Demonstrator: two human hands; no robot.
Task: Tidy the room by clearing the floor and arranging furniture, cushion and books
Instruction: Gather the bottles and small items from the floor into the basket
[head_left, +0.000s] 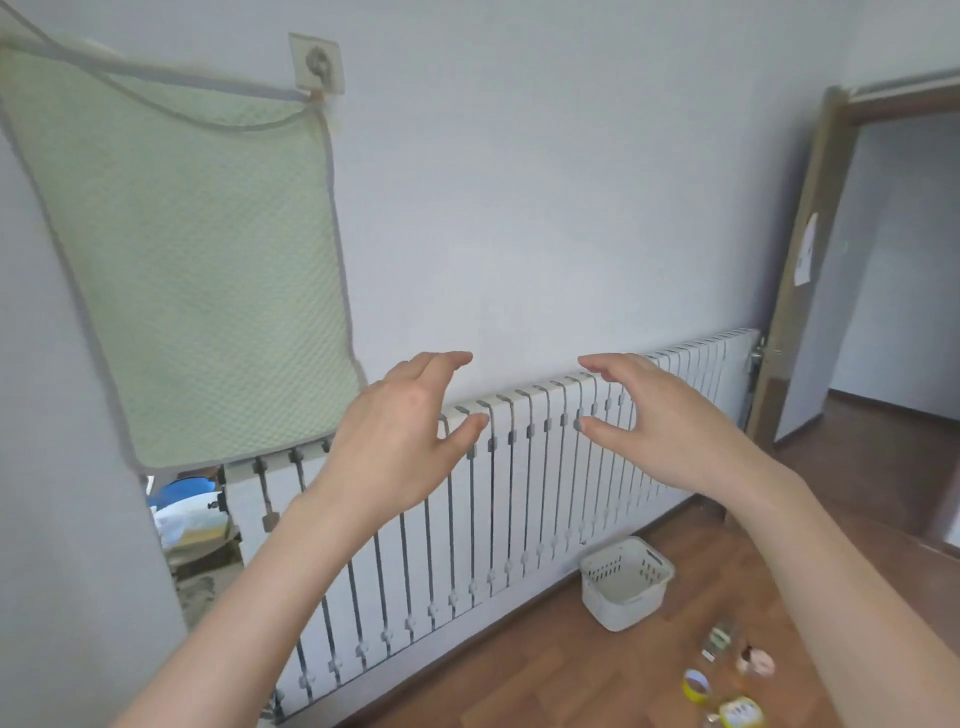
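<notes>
Just now the left hand (400, 441) and right hand (670, 421) are hovering open, empty, before the radiator (519, 493), probably readying a grab; the basket (623, 584) is sitting at the floor's (519, 675) wall edge, jars (696, 685) nearby.

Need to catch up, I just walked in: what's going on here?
A person holds both hands up in front of a white radiator, the left hand and right hand apart, fingers loosely spread, gripping nothing. On the wooden floor below, a white basket stands near the radiator, with a few small items scattered beside it, not yet cleared. A green cloth hangs on the wall at left.
</notes>
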